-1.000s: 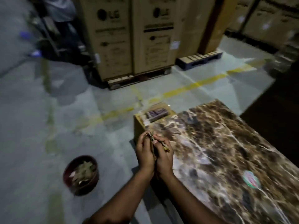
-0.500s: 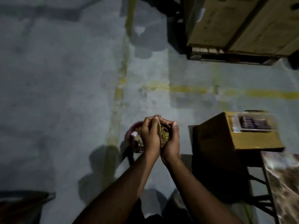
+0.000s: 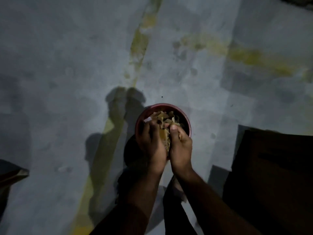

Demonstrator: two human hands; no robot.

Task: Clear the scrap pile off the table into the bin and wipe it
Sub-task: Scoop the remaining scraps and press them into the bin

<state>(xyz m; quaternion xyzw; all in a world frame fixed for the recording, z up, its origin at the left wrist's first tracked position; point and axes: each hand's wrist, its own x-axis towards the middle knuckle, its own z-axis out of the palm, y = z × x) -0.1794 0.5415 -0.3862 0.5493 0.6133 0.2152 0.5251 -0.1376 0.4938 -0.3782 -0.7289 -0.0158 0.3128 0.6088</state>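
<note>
We look straight down in dim light, and much is hard to make out. The near half of the red bin (image 3: 171, 107) is hidden behind our two hands, so only its far rim and part of the inside show. It stands on the grey concrete floor (image 3: 50, 56), just to the right of a worn yellow line (image 3: 138, 41) painted on that floor. A dark box-like shape (image 3: 271, 167) at the right edge of the view is too shadowed for us to identify, and another dark object (image 3: 10, 173) is cut off at the left edge. Our forearms run out of the bottom of the frame.

Our left hand (image 3: 152, 143) and right hand (image 3: 180, 148) are pressed close together over the near side of the bin, fingers curled inward around a bundle of brownish scraps (image 3: 165, 138). The bundle sits in the narrow gap between the two palms, with only a strip of it showing. Beyond the fingertips, more scraps lie loose inside the bin (image 3: 166, 116), heaped toward its far rim. We cannot tell whether the held bundle touches that heap. The right thumb (image 3: 173, 129) lies across the top of the bundle.
</note>
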